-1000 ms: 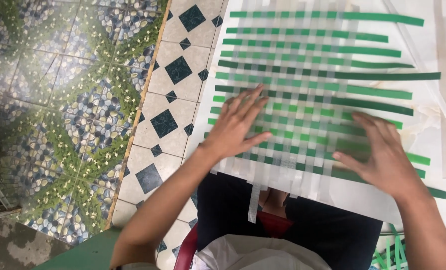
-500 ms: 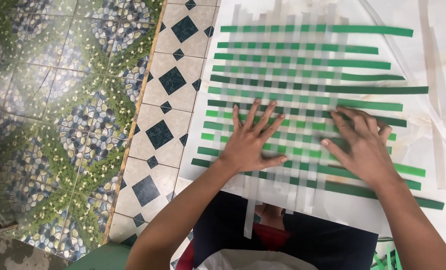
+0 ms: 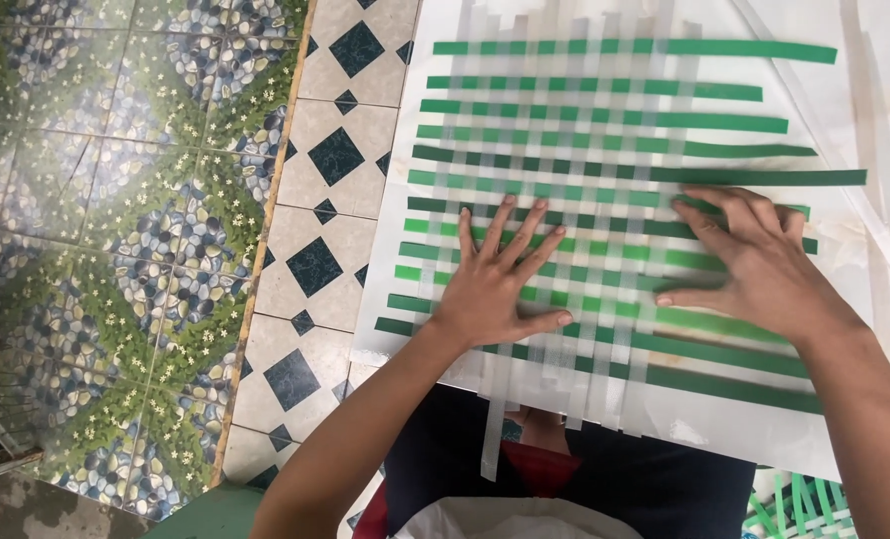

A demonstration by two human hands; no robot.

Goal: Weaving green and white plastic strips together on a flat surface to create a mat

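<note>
While both hands lie flat on it, the head view shows a woven mat partly made.

Head view, mat: the woven mat (image 3: pixel 604 200) of green strips (image 3: pixel 724 90) and white strips (image 3: pixel 493 419) lies on a white sheet (image 3: pixel 724 429) across the person's lap and the floor.

Head view, left hand: the left hand (image 3: pixel 500 284) is spread, palm down, fingers splayed on the near left part of the weave, gripping nothing.

Head view, right hand: the right hand (image 3: pixel 754 265) lies open too, fingers together and pressing on the right part, thumb pointing left; it holds nothing.

Done so far: about a dozen green strips run across, crossed over and under by white ones through the middle.

Left to do: by my reading, the right ends of the green strips are unwoven, the white ends hang loose at the near edge, and the rows look unevenly spaced.

Surroundings: patterned floor tiles (image 3: pixel 145 200) lie to the left; more green strips (image 3: pixel 794 504) show at lower right.
</note>
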